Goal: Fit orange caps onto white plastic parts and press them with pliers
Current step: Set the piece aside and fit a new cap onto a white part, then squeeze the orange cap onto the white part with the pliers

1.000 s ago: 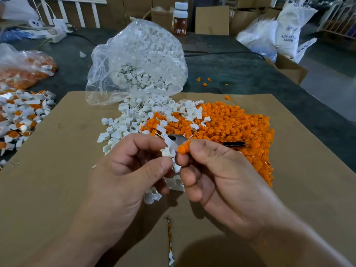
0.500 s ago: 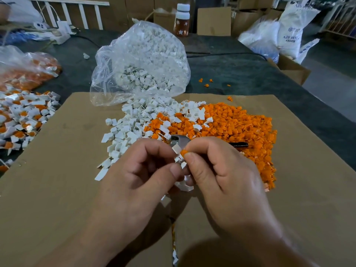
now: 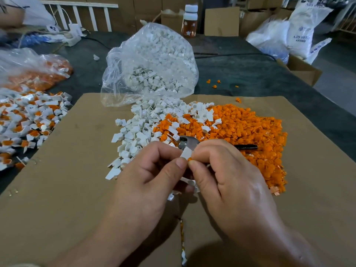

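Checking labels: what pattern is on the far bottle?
Bottle shows white stars on brown; head view.

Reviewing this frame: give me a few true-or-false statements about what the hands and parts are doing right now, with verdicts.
1. The left hand pinches a white part. True.
2. The orange cap is in the left hand. False: the right hand pinches it at its fingertips.
3. The pliers lie among the capped pieces at far left. False: they sit at the right hand, with the metal head above its fingers and the black handle sticking out to the right.
4. The clear bag of white parts lies beyond the loose orange caps. True.
5. Those caps lie on the cardboard. True.
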Tool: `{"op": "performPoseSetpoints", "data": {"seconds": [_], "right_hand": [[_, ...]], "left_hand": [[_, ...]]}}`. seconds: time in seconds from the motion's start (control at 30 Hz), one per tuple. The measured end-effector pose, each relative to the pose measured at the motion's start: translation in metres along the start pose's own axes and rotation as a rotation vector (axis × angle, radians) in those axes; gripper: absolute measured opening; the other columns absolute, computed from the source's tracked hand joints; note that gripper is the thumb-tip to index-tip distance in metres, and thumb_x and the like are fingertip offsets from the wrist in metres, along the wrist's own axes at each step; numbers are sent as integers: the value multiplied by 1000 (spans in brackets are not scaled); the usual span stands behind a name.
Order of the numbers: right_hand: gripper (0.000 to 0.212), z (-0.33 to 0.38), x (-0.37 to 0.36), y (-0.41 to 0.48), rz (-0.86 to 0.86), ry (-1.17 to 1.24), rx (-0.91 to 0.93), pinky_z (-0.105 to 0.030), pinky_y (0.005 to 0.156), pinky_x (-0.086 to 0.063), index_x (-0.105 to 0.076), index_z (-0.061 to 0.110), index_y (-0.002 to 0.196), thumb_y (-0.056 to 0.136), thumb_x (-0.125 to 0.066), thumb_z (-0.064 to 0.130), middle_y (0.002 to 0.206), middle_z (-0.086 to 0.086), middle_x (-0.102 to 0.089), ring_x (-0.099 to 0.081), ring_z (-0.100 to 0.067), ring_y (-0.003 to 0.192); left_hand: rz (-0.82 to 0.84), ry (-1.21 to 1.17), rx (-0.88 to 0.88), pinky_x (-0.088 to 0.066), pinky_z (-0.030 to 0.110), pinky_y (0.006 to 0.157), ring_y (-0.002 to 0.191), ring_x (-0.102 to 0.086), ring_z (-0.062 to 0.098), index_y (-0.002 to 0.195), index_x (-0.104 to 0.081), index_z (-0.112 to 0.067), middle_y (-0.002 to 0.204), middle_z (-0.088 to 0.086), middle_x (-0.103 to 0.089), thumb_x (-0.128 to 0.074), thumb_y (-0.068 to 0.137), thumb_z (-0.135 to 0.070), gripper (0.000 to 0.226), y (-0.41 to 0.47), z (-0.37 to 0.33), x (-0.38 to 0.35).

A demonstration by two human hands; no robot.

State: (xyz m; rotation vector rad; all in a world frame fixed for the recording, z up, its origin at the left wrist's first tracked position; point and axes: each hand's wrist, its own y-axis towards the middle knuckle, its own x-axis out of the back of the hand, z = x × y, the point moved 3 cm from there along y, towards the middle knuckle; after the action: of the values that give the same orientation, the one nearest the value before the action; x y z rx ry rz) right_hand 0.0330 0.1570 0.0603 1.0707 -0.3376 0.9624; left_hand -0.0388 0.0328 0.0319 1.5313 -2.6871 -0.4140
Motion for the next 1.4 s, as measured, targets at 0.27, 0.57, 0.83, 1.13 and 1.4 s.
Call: {"op": "performPoseSetpoints", "data": {"seconds": [0.27, 0.57, 0.83, 1.13, 1.4], "right_hand": [[18, -4, 2, -1, 58, -9, 115, -28, 78, -48, -67, 14, 103, 96, -51, 19, 108, 6, -59, -57, -12, 99], [62, -53, 23, 14, 234, -424, -246, -21, 112, -16, -33, 27, 145, 88, -55, 40, 148, 7, -31, -20, -10, 138], [72, -73, 17, 12, 561, -526, -334, -32, 112, -21, -19, 34, 151, 85, -39, 56, 152, 15, -22, -14, -11, 138], [64, -66, 8, 16, 507, -615, -251, -36, 102, -26, -37, 36, 139, 79, -46, 57, 122, 13, -49, -27, -15, 118], [46, -56, 23, 23, 239, -502, -264, -35, 79, -37, -56, 26, 112, 77, -38, 51, 91, 8, -55, -50, -15, 86]], "left_hand": [[51, -177, 175, -57, 30, 60, 61, -69, 27, 82, -71, -13, 71, 13, -67, -80, 67, -20, 19, 6, 10, 8], [-4, -304, 255, -56, 29, 54, 70, -72, 29, 75, -67, -16, 87, 26, -73, -77, 74, -8, 13, 8, 9, 13], [-20, -316, 338, -50, 24, 42, 43, -57, 20, 63, -65, -17, 59, 16, -62, -73, 68, -8, 13, 13, 8, 18], [4, -337, 337, -47, 23, 39, 44, -54, 17, 72, -68, -16, 57, 12, -58, -74, 65, -1, 18, 15, 9, 16], [-8, -374, 307, -44, 22, 38, 46, -52, 15, 67, -68, -19, 58, 9, -56, -72, 65, -1, 19, 18, 6, 18]]}}
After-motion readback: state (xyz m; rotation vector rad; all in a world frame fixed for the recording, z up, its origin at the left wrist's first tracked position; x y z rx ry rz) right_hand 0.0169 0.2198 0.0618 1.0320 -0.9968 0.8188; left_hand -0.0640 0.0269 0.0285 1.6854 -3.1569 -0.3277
